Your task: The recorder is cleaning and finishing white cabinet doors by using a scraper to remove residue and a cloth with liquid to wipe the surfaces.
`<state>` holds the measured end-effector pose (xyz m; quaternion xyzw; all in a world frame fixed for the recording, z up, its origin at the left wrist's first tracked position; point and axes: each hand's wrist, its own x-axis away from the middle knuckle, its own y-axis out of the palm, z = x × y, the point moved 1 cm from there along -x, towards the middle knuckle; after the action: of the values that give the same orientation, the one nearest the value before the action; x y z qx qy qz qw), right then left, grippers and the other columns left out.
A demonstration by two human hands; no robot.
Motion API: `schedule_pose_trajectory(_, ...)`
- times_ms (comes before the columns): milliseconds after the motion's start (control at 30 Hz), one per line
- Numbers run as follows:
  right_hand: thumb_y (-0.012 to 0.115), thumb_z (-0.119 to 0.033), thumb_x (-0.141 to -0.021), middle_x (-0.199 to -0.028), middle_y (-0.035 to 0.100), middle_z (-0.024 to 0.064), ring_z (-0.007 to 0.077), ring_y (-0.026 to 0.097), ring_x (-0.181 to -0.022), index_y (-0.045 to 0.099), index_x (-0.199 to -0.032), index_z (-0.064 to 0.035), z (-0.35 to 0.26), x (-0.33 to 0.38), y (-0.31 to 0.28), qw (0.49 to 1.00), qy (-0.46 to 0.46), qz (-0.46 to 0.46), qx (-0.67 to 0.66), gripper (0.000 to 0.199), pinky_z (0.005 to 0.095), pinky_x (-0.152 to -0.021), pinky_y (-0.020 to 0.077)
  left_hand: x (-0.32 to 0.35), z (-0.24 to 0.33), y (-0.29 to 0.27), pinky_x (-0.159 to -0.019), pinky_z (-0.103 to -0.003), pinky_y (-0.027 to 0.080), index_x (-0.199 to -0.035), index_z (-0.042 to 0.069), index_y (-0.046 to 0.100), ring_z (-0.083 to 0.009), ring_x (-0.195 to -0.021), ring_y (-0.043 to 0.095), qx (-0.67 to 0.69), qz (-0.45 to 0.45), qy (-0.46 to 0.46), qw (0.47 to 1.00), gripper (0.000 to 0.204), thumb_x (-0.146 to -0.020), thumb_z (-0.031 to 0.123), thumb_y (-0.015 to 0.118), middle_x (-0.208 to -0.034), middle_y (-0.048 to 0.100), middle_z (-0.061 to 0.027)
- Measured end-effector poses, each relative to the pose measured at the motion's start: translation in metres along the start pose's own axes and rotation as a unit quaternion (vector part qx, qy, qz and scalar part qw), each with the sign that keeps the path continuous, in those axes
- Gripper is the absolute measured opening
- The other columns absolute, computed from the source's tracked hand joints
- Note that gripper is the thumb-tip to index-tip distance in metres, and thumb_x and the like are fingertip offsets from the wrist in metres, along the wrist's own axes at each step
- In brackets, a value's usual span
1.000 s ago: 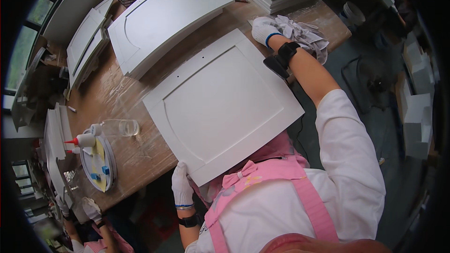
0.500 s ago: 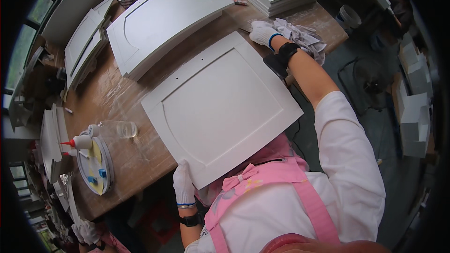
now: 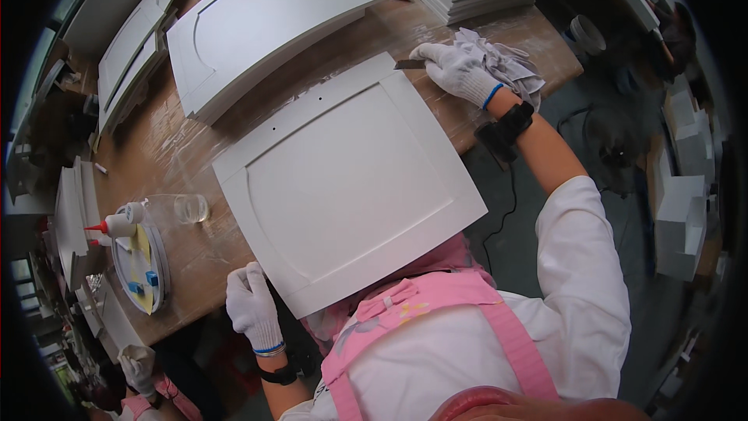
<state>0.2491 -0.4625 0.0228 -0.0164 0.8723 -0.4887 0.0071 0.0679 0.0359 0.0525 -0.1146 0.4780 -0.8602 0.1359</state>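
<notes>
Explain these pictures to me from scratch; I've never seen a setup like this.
There is no machine here: two gloved hands do the work. The single view comes from a wide fisheye camera on the person's head, looking down, so straight edges bend.

A white panel juts over the near edge of the brown table. Beyond it are stacked white panels; to the left, a clear cup and a red-tipped bottle.

The right hand holds a thin dark tool, beside a crumpled cloth. The left hand is by the panel's left edge; whether it touches is unclear.
</notes>
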Motion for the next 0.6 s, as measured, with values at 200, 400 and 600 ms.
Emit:
schedule_pose_trajectory(200, 0.058, -0.025, -0.098, -0.096, 0.068, 0.0137, 0.0315, 0.065, -0.096, 0.068, -0.124, -0.0205, 0.002, -0.016, 0.008, 0.980, -0.143, 0.075, 0.115, 0.027, 0.0415, -0.083, 0.0510, -0.056, 0.042, 0.029, -0.110, -0.046, 0.041, -0.144, -0.001, 0.047, -0.0389, -0.130, 0.051, -0.094, 0.026, 0.271, 0.958, 0.064, -0.092, 0.030, 0.070, -0.141, 0.052, -0.0273)
schedule_pose_trajectory(400, 0.063, -0.032, -0.097, -0.087, 0.063, 0.0089, 0.0305, 0.062, -0.090, 0.068, -0.126, -0.0274, 0.006, -0.021, 0.007, 0.965, -0.186, 0.052, 0.175, 0.030, 0.0417, -0.081, 0.0501, -0.086, 0.023, 0.067, -0.122, -0.056, 0.017, -0.151, 0.005, 0.042, -0.0494, -0.147, 0.025, -0.195, -0.024, 0.270, 0.943, 0.078, -0.088, 0.041, 0.069, -0.158, 0.030, -0.0308)
schedule_pose_trajectory(600, 0.064, -0.030, -0.095, -0.086, 0.062, 0.0076, 0.0286, 0.060, -0.086, 0.069, -0.125, -0.0261, 0.018, -0.026, 0.011, 0.956, -0.256, 0.058, 0.135, 0.031, 0.0399, -0.078, 0.0494, -0.091, 0.015, 0.070, -0.122, -0.056, 0.014, -0.151, 0.005, 0.043, -0.0477, -0.149, 0.022, -0.193, -0.027, 0.290, 0.937, 0.075, -0.089, 0.039, 0.067, -0.161, 0.025, -0.0304)
